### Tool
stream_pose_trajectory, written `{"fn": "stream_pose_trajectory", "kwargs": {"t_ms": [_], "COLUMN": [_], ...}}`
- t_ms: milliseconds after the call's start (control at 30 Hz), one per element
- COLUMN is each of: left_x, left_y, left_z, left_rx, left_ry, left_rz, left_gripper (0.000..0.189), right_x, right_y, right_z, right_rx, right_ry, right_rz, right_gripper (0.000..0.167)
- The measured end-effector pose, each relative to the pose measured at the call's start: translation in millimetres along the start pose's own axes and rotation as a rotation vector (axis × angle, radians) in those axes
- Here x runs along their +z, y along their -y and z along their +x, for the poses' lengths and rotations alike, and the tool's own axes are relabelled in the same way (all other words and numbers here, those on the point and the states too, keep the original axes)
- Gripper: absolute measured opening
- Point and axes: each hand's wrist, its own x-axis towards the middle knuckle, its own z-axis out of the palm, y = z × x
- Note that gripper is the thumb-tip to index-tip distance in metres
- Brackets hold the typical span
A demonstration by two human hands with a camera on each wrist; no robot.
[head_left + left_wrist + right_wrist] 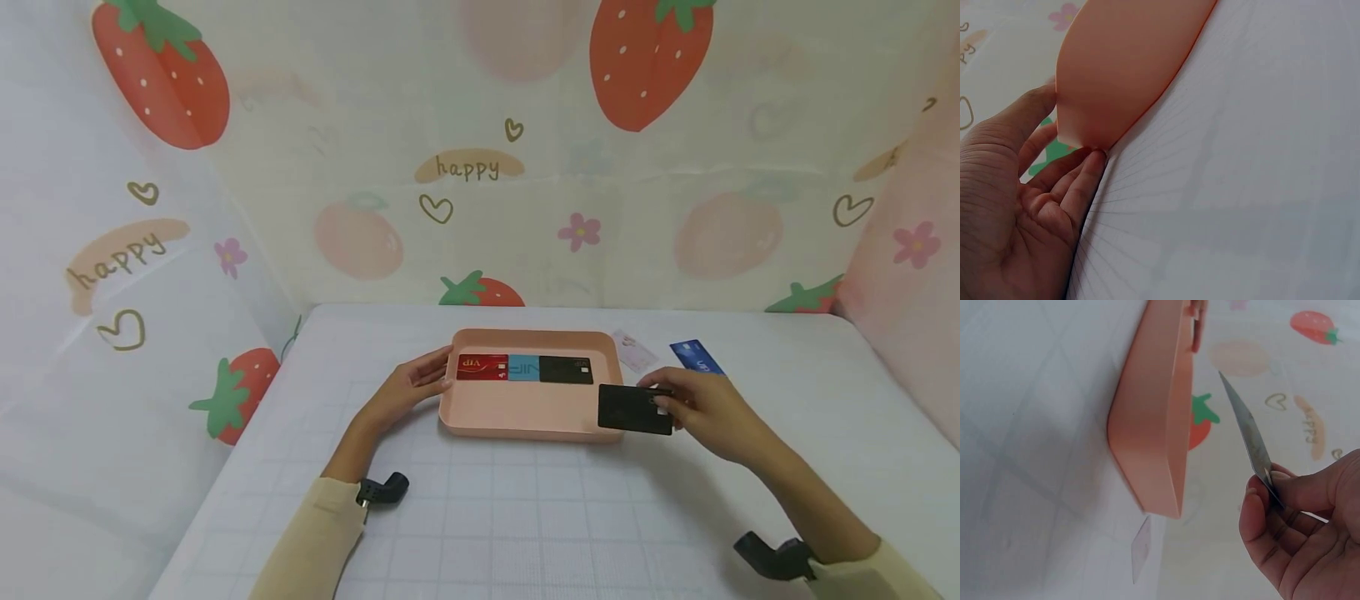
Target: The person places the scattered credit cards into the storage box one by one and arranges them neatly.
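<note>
My right hand (693,408) pinches a black card (630,410) between thumb and fingers. It is held over the front right corner of the peach tray (525,414). From the right wrist, the card (1247,434) shows nearly edge-on, above the tray's rim. Against the tray's left end rests my left hand (401,392), its fingers extended and touching the outer wall; the left wrist view has the fingertips (1094,164) low at the wall. Inside the tray, a red VIP card (482,367), a light blue card (522,367) and another black card (566,370) lie in a row.
Behind the tray's right end lies a pale pink card (634,351) on the white table. A blue card (693,356) is farther right, just beyond my right hand. Strawberry-printed cloth (480,233) walls the back and sides.
</note>
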Motion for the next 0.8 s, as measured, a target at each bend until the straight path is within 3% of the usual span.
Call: {"fn": "stream_pose_trajectory", "kwargs": {"t_ms": [533, 800], "left_x": [0.2, -0.3], "left_y": [1.2, -0.7], "left_z": [0.3, -0.2], "left_rx": [-0.003, -0.006], "left_ry": [0.001, -0.003], "left_rz": [0.000, 0.005], "left_gripper": [0.064, 0.065], "right_x": [18, 27], "right_y": [9, 12], "right_z": [25.1, 39.1], "right_rx": [0.042, -0.005], "right_ry": [0.020, 0.028], "right_rz": [0.022, 0.055], "right_gripper": [0.027, 0.026]}}
